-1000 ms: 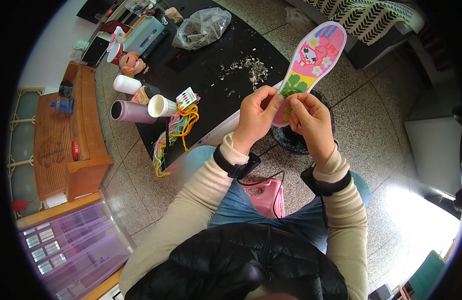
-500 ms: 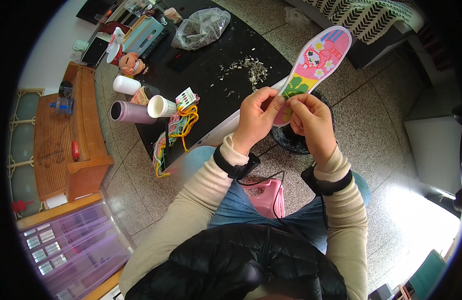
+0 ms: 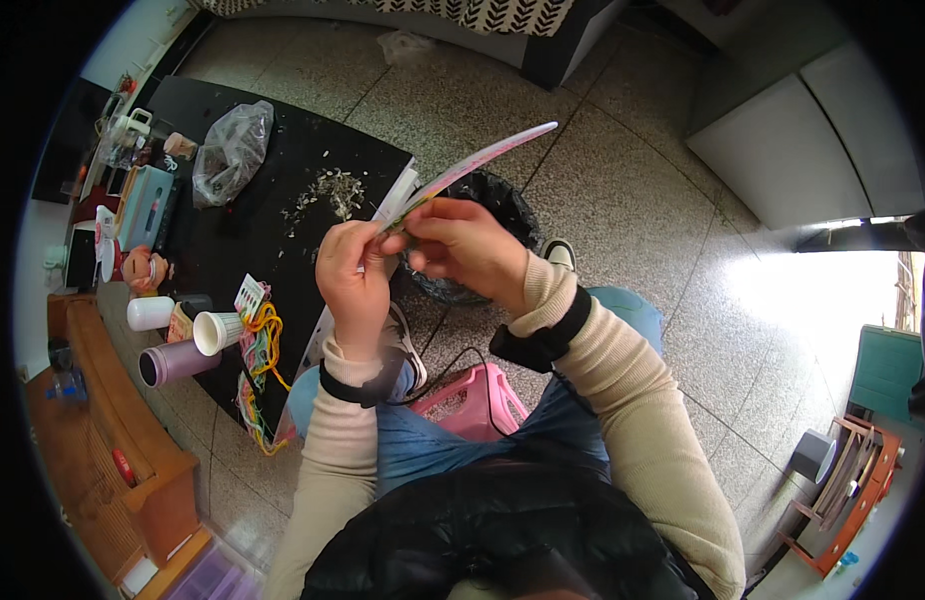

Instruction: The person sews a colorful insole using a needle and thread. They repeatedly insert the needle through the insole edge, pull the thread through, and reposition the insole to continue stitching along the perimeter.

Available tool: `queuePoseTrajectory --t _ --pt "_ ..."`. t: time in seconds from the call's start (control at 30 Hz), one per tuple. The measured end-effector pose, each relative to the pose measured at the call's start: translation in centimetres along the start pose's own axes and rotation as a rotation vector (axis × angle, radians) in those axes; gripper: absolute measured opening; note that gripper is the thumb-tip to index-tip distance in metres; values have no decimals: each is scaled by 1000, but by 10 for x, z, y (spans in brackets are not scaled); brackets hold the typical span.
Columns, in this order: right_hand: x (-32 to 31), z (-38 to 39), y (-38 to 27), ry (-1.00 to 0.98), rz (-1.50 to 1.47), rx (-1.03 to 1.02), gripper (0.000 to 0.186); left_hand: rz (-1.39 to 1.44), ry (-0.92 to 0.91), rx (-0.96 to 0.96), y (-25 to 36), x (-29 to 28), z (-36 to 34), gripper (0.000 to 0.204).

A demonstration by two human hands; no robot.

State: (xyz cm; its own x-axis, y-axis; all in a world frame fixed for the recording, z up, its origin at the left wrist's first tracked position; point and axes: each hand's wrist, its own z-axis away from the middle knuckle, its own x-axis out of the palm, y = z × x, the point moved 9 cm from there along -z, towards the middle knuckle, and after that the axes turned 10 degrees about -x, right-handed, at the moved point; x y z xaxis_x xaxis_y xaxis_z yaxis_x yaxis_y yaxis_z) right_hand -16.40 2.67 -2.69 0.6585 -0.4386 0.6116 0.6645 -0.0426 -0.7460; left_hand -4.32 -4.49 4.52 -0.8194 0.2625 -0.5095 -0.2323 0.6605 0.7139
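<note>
An embroidered insole [image 3: 491, 154], pink and white with yellow and green toward the heel, is seen nearly edge-on, its toe end pointing up and right. My left hand [image 3: 353, 280] pinches its heel end between thumb and fingers. Close beside it, my right hand [image 3: 468, 245] has its fingers closed on the insole's lower part. Any needle or thread between the fingertips is too small to make out. Skeins of coloured embroidery thread [image 3: 267, 335], with a white card [image 3: 250, 296] at their top, hang over the table edge to the left.
The black table [image 3: 223, 250] holds seed husks [image 3: 333, 195], a clear plastic bag [image 3: 233, 150], a white paper cup [image 3: 217, 333] and a purple tumbler [image 3: 181, 362]. A black-lined bin [image 3: 508, 215] stands beyond my hands. A pink stool [image 3: 473, 405] is between my legs.
The view has swung to the right, so the table sits further left. The insole has tipped from showing its patterned face to nearly edge-on. Both hands still hold it.
</note>
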Motion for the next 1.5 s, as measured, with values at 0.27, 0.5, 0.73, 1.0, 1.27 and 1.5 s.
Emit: queuePoseTrajectory --t 0.27,0.5,0.73,1.0,1.27,1.5 --pt "5 -6 9 -157 -132 -53 22 769 -270 -538 -47 39 22 18" --pt "0 -15 12 -366 -126 -292 24 914 -478 -531 -32 50 23 15" --pt "-30 -27 22 -52 -2 -183 27 1145 -598 -553 -22 55 27 13" --pt "11 -16 3 -312 -623 -60 16 1458 -398 -810 -40 59 29 14" --pt "-2 -21 11 12 -325 -62 11 1697 -583 -736 -35 56 22 27" --pt "13 -15 -9 -204 -348 -153 11 1717 -588 -739 -31 50 20 25"
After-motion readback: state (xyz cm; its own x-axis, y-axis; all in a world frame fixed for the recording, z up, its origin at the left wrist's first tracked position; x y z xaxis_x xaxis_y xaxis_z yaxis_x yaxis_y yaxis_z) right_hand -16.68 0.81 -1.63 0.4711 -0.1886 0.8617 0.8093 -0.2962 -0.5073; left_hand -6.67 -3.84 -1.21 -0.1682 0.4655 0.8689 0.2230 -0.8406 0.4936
